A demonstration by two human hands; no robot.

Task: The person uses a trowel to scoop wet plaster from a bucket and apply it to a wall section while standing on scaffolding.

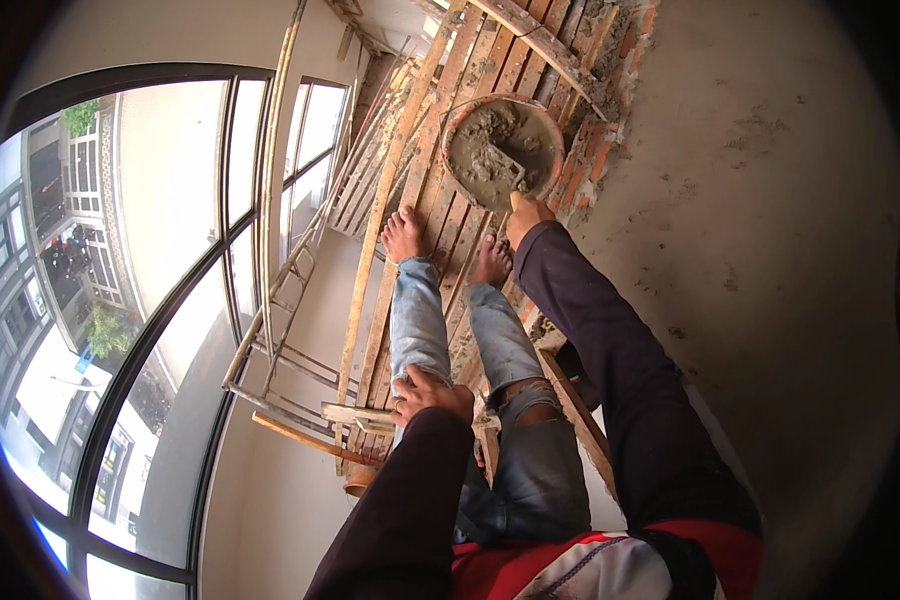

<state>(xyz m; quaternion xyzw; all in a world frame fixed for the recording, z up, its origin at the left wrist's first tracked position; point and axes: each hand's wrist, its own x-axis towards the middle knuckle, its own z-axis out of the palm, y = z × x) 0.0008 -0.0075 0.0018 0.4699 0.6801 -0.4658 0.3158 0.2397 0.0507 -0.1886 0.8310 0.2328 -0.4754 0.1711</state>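
R hand (531,218) curled rnd trowel hdl (516,199)

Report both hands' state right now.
Left hand: fingers bent against the jeans; whether it holds anything cannot be told.
Right hand: closed, holding the trowel in the mortar.

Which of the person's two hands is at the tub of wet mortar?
The right hand: it grips a yellow-handled tool at the near rim of the tub. The left hand is away from it, at the left leg.
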